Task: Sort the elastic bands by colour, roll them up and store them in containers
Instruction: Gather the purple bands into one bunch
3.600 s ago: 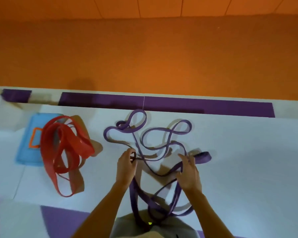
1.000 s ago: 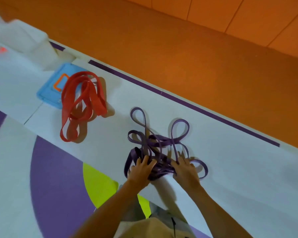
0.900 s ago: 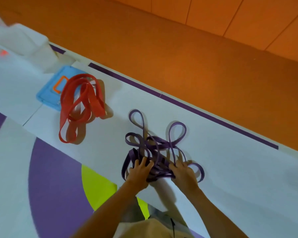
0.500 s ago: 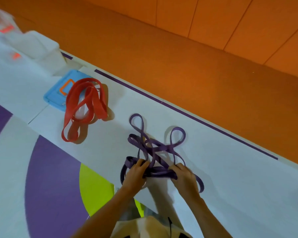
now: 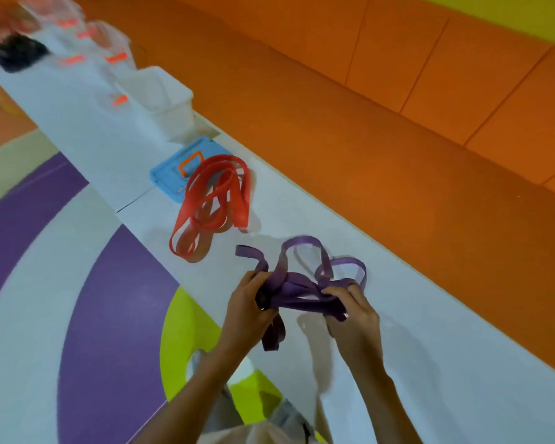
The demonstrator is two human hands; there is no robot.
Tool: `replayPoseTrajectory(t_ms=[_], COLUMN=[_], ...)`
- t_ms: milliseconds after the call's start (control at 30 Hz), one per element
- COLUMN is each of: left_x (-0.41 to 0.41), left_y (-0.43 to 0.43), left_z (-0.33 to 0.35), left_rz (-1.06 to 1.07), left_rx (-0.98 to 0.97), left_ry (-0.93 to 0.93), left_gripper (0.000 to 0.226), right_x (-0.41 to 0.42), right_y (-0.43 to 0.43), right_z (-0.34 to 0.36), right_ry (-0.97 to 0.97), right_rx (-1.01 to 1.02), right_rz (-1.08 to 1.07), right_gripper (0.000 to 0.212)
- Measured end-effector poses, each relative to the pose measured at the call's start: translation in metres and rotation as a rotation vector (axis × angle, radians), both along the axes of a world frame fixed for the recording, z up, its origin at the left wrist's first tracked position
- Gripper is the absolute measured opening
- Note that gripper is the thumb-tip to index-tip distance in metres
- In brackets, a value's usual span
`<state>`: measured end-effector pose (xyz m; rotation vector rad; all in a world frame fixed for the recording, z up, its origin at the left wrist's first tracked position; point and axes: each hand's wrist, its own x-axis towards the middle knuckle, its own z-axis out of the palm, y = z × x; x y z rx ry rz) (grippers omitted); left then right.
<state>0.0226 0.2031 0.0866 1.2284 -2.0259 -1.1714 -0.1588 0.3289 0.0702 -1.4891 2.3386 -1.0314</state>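
A bunch of purple elastic bands [image 5: 297, 285] hangs lifted off the white tabletop [image 5: 430, 315] between both hands. My left hand [image 5: 249, 307] grips its left end, with one loop dangling below. My right hand [image 5: 354, 312] grips the right end, fingers curled round the bands. Several loops stick up behind the hands. A pile of red elastic bands [image 5: 213, 200] lies on the table further left, partly over a blue lid [image 5: 173, 174].
A white plastic container [image 5: 161, 97] stands beyond the blue lid. Blurred clear containers with orange labels [image 5: 87, 36] and a dark heap [image 5: 16, 54] sit at the far left end. The table's near edge runs diagonally over a purple, white and green floor.
The purple bands, spread out on the table before, are now gathered into a bunch and lifted off the surface in both hands. The view has swung left, showing the containers.
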Motion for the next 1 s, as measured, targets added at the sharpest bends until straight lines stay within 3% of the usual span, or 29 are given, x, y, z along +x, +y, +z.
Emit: replayPoseTrajectory(t_ms=[167,467,633,1000], left_x=[0.04,0.151,0.235,0.393], left_y=[-0.036,-0.127,-0.181,-0.298], left_z=[0.046,0.114,0.146,0.153], left_rz=[0.083,0.091,0.136,0.464], left_rx=[-0.002,-0.033,-0.102,-0.248], left_ry=[0.149,0.276,0.345,0.231], left_gripper=[0.04,0.063,0.058,0.044], right_x=[0.036,0.139,0.212,0.365], right_y=[-0.052,-0.161,-0.232,-0.416], right_z=[0.051,0.128,0.164,0.186], right_ry=[-0.043,-0.01,-0.045,-0.085], right_rx=[-0.08,-0.237,-0.272,-0.278], right_rz=[0.009,0.04,0.171,0.432], right_gripper=[0.056,0.06,0.061,0.053])
